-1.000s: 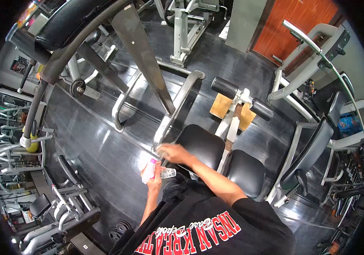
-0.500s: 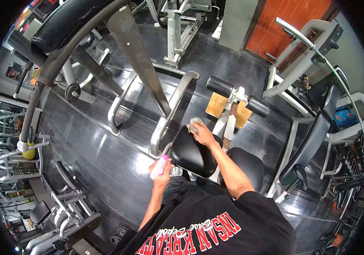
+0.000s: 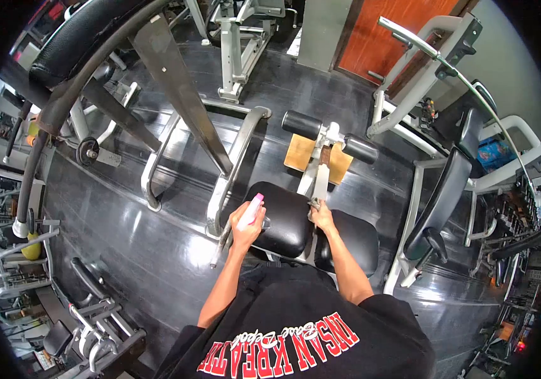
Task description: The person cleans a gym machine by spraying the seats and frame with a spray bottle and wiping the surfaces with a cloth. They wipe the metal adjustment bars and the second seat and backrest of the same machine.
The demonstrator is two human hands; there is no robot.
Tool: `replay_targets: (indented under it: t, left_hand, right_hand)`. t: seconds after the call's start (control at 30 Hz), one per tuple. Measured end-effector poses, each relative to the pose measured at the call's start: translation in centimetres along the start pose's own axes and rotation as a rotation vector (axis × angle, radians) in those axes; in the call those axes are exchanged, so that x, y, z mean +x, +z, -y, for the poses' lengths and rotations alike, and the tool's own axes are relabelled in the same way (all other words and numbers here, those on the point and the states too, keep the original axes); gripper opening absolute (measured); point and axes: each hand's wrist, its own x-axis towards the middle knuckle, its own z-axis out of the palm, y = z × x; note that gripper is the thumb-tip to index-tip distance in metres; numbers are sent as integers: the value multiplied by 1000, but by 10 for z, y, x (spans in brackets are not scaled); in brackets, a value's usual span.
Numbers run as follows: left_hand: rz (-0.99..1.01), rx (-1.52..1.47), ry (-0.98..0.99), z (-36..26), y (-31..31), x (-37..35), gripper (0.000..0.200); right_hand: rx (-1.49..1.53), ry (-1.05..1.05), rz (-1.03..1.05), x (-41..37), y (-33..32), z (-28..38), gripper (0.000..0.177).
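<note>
My left hand is closed around a spray bottle with a pink and white top, held over the left edge of a black padded seat. At that seat's right edge, by the gap beside a second black pad, is my right hand. Its fingers are closed on a greyish cloth, of which only a small part shows. Ahead of the pads, a metal bar leads to two black foam rollers.
A wooden board lies under the rollers. To the left stands a metal frame with a black pad on top. A bench with a black backrest and a long barbell are on the right. More machines line the left side.
My right hand has moved with the cloth from the seat's far edge to its right edge, by the gap. My left hand has lifted the spray bottle closer to the seat. The view has shifted.
</note>
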Motion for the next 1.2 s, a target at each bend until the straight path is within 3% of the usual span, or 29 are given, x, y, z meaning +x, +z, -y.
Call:
replay_targets:
  t: [0.03, 0.07, 0.13, 0.17, 0.3, 0.37, 0.5, 0.6, 0.63, 0.73, 0.93, 1.0, 1.03, 1.13, 1.17, 1.2]
  left_hand:
    - [7, -4, 27, -10, 3, 5, 13]
    - [15, -9, 32, -13, 4, 7, 13]
    - [143, 13, -54, -17, 5, 9, 17]
    - [166, 21, -87, -9, 6, 8, 22]
    - [197, -6, -71, -14, 2, 11, 25]
    - [238, 28, -61, -13, 0, 11, 26]
    - [297, -68, -108, 9, 0, 3, 27]
    - [270, -152, -122, 18, 1, 0, 23]
    - [264, -201, -145, 20, 2, -1, 20]
    - [245, -270, -166, 19, -9, -13, 17]
    - [208, -207, -91, 11, -79, -69, 13]
    - [193, -112, 44, 10, -114, -94, 13]
    - [185, -143, -28, 4, -133, -108, 13]
    - [86, -232, -147, -5, -177, -152, 14]
    - [80, -229, -150, -2, -190, -168, 14]
    - [51, -255, -215, 3, -202, -182, 15]
  right_hand:
    - [-42, -2, -111, 10, 18, -19, 32]
    - [-38, 3, -121, 22, 33, -38, 32]
    - [480, 178, -20, 34, 42, -53, 39]
    - [649, 202, 40, 33, 40, -52, 34]
    - [678, 310, 58, 31, 38, -51, 28]
    - [914, 434, 58, 7, 27, -32, 24]
    - [1092, 307, 14, -44, 23, -16, 21]
    - [1061, 265, 15, -87, 14, -1, 24]
    - [993, 142, -38, -96, 17, 1, 26]
    - [1036, 141, -93, -118, 32, -8, 31]
    - [969, 162, -424, -173, 67, 21, 37]
    - [693, 55, -651, -187, 94, 32, 40]
    - [599, 124, -694, -185, 112, 29, 42]
    - [472, 64, -913, -189, 147, 50, 47]
    - [590, 78, -896, -191, 152, 63, 48]
    - [512, 70, -978, -179, 173, 60, 47]
